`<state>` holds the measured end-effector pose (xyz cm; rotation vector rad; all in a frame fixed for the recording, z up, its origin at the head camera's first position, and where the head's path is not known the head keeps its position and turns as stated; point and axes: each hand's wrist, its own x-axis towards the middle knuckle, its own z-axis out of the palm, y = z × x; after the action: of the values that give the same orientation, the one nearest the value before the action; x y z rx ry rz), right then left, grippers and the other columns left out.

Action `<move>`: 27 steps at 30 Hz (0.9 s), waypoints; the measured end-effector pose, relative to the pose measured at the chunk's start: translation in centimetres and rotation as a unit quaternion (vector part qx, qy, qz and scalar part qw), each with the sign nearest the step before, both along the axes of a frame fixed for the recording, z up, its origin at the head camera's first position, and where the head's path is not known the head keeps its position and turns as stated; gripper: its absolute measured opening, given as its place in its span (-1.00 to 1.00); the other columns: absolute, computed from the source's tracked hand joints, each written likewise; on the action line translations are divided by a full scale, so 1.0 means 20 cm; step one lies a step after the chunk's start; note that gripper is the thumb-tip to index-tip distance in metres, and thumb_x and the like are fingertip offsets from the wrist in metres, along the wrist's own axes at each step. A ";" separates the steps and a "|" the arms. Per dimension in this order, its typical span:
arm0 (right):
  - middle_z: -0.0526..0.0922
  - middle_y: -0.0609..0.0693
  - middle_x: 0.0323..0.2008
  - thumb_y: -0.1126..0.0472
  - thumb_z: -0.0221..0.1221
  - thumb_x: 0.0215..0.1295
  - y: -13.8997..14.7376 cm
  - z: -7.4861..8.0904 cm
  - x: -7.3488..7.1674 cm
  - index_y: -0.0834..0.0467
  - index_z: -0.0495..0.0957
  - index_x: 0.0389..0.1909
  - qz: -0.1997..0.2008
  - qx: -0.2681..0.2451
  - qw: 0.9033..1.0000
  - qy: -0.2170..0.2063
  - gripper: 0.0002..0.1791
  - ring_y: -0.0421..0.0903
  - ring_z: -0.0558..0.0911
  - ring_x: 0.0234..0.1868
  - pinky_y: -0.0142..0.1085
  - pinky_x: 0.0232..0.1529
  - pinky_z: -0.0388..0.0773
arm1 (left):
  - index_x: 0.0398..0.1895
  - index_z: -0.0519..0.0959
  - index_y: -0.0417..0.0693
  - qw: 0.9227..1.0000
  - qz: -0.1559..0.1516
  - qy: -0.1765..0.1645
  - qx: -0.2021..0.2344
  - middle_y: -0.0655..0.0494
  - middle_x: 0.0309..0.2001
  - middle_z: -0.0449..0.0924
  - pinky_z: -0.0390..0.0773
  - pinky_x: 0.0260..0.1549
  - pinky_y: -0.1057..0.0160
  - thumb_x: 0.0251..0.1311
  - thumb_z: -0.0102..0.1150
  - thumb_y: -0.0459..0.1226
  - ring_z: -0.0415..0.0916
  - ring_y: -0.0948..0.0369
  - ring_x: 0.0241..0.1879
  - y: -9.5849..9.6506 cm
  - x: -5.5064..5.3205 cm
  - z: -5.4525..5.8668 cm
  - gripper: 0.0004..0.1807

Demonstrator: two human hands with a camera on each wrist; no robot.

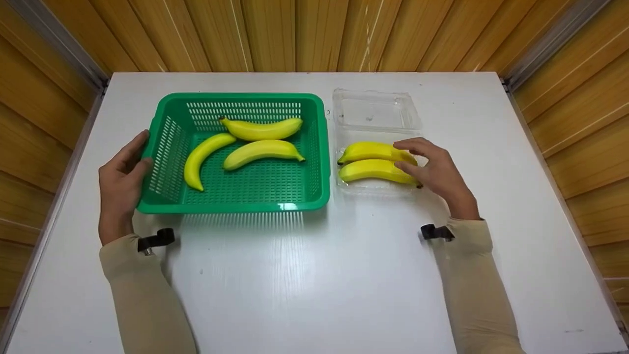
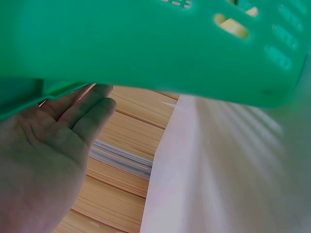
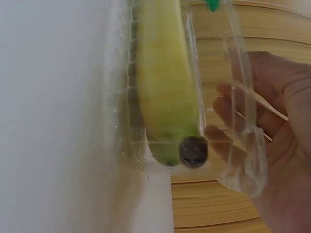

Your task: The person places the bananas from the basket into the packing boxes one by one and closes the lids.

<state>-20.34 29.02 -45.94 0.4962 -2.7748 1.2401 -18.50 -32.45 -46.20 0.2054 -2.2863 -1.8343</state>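
Because my right hand (image 1: 435,169) reaches over the clear tray (image 1: 376,189), it covers part of the far banana (image 1: 368,150) at its 3 o'clock end. From the right wrist, that tray's contents are blurred and cut off at the top; I see one banana's dark tip and part of another beneath it. My left thumb is out of sight from the left wrist, where the green basket (image 1: 236,207) is also cropped.

The basket, towards 11 o'clock on the table (image 1: 319,295), holds three bananas: the top banana (image 1: 263,129) at 1 o'clock, the middle banana (image 1: 263,151) at 3 and the curved banana (image 1: 196,162) at 9. The tray, just beside the basket at 3 o'clock, holds the far banana and the near banana (image 1: 373,171) side by side.

My left hand touches the basket's 9 o'clock side, fingers fairly straight. My right fingers are spread and loosely bent, gripping nothing; I cannot tell whether they touch the bananas. The clear lid (image 1: 371,110) lies at the tray's 12 o'clock; wooden panels (image 1: 314,37) stand beyond.
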 end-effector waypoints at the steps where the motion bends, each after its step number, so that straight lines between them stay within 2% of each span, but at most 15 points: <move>1: 0.67 0.02 0.22 0.32 0.41 0.38 0.01 0.01 0.00 0.23 0.67 0.25 -0.003 -0.006 1.000 0.008 -0.57 0.04 0.57 0.29 0.08 0.37 0.47 | 0.52 0.49 0.17 1.000 0.000 -0.001 0.002 0.10 0.50 0.45 0.44 0.34 0.30 0.54 0.13 -0.33 0.43 0.10 0.41 0.00 0.00 0.00 -0.47; 5: 0.67 0.02 0.21 0.33 0.40 0.39 0.03 0.04 0.01 0.21 0.67 0.25 -0.010 -0.017 1.000 0.017 -0.58 0.03 0.57 0.29 0.05 0.35 0.49 | 0.52 0.49 0.16 1.000 0.001 0.000 0.006 0.10 0.50 0.45 0.44 0.34 0.30 0.54 0.13 -0.34 0.42 0.10 0.41 -0.01 0.00 0.01 -0.47; 16: 0.66 0.04 0.24 0.32 0.38 0.42 -0.02 0.08 0.03 0.18 0.66 0.29 -0.018 -0.028 0.999 0.002 -0.56 0.02 0.59 0.27 0.03 0.35 0.51 | 0.51 0.50 0.16 1.000 0.001 0.008 0.003 0.09 0.49 0.47 0.47 0.29 0.34 0.54 0.13 -0.34 0.44 0.11 0.38 0.00 0.01 0.01 -0.47; 23: 0.65 0.04 0.27 0.35 0.39 0.39 -0.09 0.11 0.05 0.18 0.64 0.32 0.006 -0.063 0.998 0.020 -0.51 -0.03 0.59 0.28 -0.14 0.34 0.52 | 0.52 0.48 0.13 1.000 -0.002 0.011 -0.009 0.09 0.50 0.45 0.44 0.35 0.30 0.55 0.09 -0.37 0.42 0.12 0.43 0.00 0.01 0.01 -0.46; 27: 0.65 0.04 0.27 0.33 0.39 0.40 -0.14 0.12 0.04 0.17 0.64 0.32 0.022 -0.071 0.997 0.024 -0.52 0.01 0.60 0.27 -0.17 0.34 0.53 | 0.54 0.46 0.13 1.000 -0.003 0.003 -0.014 0.08 0.51 0.43 0.46 0.32 0.31 0.56 0.08 -0.35 0.43 0.12 0.40 0.00 0.00 0.01 -0.46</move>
<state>-19.51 26.18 -43.49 0.5699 -2.6267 1.4013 -18.44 -32.44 -46.07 0.1877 -2.3103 -1.8011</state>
